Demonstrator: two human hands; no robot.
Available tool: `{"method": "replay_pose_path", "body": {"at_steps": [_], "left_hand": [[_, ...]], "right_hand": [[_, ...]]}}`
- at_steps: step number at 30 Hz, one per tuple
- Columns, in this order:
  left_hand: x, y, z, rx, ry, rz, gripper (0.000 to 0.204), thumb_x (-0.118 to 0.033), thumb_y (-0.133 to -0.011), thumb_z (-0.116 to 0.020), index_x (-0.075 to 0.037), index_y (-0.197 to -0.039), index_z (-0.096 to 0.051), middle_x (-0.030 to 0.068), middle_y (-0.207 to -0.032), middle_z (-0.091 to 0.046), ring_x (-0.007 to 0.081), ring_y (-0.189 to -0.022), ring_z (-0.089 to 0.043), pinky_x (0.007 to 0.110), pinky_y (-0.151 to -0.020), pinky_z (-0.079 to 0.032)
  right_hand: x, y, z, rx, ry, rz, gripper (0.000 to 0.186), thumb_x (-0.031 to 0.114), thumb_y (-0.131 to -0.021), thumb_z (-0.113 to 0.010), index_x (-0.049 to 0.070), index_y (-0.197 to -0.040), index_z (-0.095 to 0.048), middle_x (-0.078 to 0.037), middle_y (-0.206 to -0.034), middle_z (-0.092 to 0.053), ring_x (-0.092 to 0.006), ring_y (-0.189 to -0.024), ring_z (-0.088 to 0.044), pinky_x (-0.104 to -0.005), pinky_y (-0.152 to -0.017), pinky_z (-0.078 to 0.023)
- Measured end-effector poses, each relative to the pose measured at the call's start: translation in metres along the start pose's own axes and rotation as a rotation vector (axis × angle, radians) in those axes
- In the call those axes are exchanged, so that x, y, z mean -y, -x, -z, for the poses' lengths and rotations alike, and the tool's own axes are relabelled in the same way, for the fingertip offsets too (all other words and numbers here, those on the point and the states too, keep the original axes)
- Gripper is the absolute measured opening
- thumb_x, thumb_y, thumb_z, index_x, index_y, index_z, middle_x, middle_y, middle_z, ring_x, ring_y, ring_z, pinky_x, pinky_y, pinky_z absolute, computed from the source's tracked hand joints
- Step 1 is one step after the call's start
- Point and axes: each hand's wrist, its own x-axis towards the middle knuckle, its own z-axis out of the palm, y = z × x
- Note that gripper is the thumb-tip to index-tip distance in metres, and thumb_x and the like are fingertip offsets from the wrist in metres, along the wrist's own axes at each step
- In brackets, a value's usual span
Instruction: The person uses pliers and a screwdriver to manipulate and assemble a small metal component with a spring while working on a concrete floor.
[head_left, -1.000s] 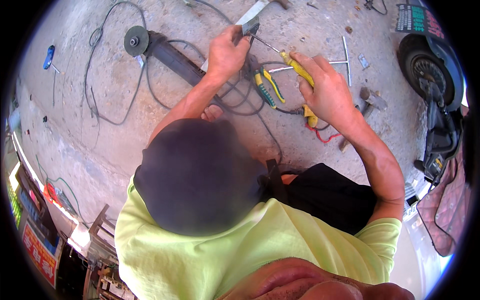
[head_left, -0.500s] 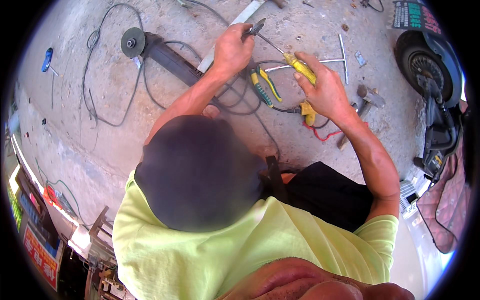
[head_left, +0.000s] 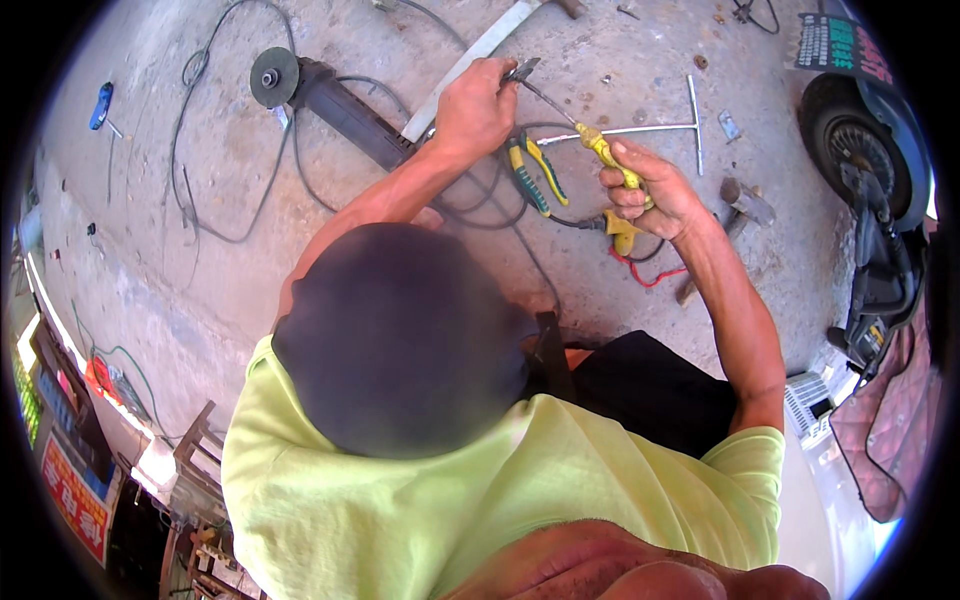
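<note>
My left hand [head_left: 477, 112] is closed on a small dark metal part [head_left: 521, 71], whose exact kind I cannot make out. In my right hand [head_left: 662, 192] is a screwdriver [head_left: 606, 148] with a yellow handle, the fingers wrapped round the grip. Its thin shaft runs up and left to the dark part, and the tip reaches it at my left fingers. Below the shaft, between the two hands, pliers [head_left: 538, 176] with green and yellow handles lie on the floor. A metal T-handle wrench [head_left: 696, 124] lies beyond my right hand.
An angle grinder [head_left: 348, 118] with its cord lies left of my left hand, beside a long pale bar [head_left: 470, 68]. A yellow plug [head_left: 622, 234] and a hammer [head_left: 748, 203] lie near my right forearm. A scooter wheel [head_left: 856, 145] stands at right; a blue-handled screwdriver [head_left: 101, 106] lies far left.
My right hand has shifted slightly down and right, and its fingers have gone from partly extended to curled round the yellow handle. My left hand still holds the dark part.
</note>
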Motion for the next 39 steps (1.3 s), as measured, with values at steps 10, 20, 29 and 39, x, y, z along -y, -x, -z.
{"method": "replay_pose_path", "body": {"at_steps": [10,20,29,39], "left_hand": [[-0.001,-0.005,0.001,0.011,0.017,-0.016,0.032,-0.015,-0.093,-0.061,0.0,-0.121,-0.065,0.0222,-0.116,-0.068,0.0399,-0.107,-0.066,0.044,-0.093,-0.053],[-0.003,-0.006,0.007,0.077,0.03,-0.043,0.03,-0.014,-0.093,-0.062,0.002,-0.118,-0.066,0.0245,-0.112,-0.069,0.0405,-0.103,-0.068,0.042,-0.09,-0.053],[-0.002,-0.009,0.003,0.09,0.037,-0.003,0.03,-0.014,-0.093,-0.062,0.001,-0.119,-0.067,0.0238,-0.113,-0.069,0.0409,-0.106,-0.066,0.045,-0.093,-0.053],[-0.003,-0.005,0.01,0.17,0.011,0.016,0.03,-0.014,-0.093,-0.062,0.001,-0.118,-0.067,0.0241,-0.11,-0.07,0.0415,-0.103,-0.067,0.045,-0.092,-0.053]], "right_hand": [[-0.015,0.007,-0.037,-0.655,1.715,0.912,0.031,0.022,-0.095,-0.062,0.002,-0.119,-0.063,-0.026,-0.102,-0.068,-0.0429,-0.095,-0.067,-0.0504,-0.078,-0.054],[0.001,0.011,-0.029,-0.188,0.215,0.015,0.032,0.035,-0.106,-0.052,0.006,-0.117,-0.06,0.0,-0.083,-0.056,-0.0037,-0.056,-0.044,-0.0215,-0.048,-0.033],[-0.01,0.003,-0.024,-0.411,1.41,0.678,0.043,0.026,-0.093,-0.067,0.0,-0.126,-0.058,-0.015,-0.097,-0.069,-0.0244,-0.076,-0.069,-0.0365,-0.061,-0.053],[-0.027,-0.002,-0.026,-0.402,1.381,0.86,0.045,0.024,-0.099,-0.062,0.007,-0.14,-0.054,-0.015,-0.098,-0.068,-0.0237,-0.072,-0.067,-0.0358,-0.064,-0.054]]}}
